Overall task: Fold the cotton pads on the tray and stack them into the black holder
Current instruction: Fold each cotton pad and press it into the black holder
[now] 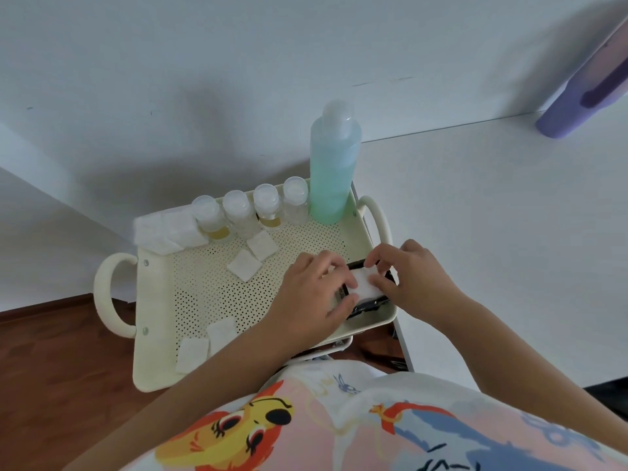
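Both hands pressing a folded pad into the black holder, right corner of the tray.

Left hand [317,294] and right hand [413,271] pinch the pad [365,283] from opposite sides, directly above the holder [368,305]; four loose pads [244,265] lie leftward on the tray [153,334], nearer the left hand.

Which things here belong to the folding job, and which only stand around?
Job: loose cotton pads, the pad in both hands, black holder, tray, left hand, right hand.
Idle: green bottle, four small bottles, purple object.
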`<state>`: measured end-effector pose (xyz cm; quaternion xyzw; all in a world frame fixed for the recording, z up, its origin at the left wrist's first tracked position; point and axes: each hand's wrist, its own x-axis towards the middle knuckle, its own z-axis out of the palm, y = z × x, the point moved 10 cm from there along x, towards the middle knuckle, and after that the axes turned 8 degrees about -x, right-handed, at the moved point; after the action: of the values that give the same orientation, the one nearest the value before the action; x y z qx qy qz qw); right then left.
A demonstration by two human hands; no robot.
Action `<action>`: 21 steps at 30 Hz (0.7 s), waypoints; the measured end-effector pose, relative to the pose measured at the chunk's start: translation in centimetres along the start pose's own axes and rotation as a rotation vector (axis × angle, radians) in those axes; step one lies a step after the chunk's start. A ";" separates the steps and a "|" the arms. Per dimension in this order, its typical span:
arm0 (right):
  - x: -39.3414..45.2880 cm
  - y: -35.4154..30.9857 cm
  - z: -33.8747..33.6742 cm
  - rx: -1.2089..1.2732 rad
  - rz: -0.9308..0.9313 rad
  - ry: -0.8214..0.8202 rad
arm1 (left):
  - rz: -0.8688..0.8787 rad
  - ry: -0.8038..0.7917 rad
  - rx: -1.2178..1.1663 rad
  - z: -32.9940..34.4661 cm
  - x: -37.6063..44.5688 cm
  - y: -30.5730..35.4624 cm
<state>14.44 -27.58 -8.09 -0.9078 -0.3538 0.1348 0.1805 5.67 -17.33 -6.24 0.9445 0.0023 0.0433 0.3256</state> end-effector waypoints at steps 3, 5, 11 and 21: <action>0.4 0.0 0.5 -0.040 -0.029 -0.060 | 0.070 -0.111 0.144 1.7 -0.7 0.6; 0.6 -0.6 0.1 -0.072 -0.075 -0.049 | 0.076 -0.153 0.206 2.6 -0.8 0.7; 0.3 -0.7 -1.7 -0.274 -0.086 0.075 | 0.030 -0.118 0.211 2.5 -0.5 0.3; 2.0 -0.9 0.2 -0.454 0.002 -0.166 | 0.018 -0.032 0.074 1.0 -0.7 -0.3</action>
<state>15.24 -25.54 -8.06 -0.9113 -0.3876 0.1263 -0.0580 5.07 -17.72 -7.27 0.9565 -0.0096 0.0310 0.2901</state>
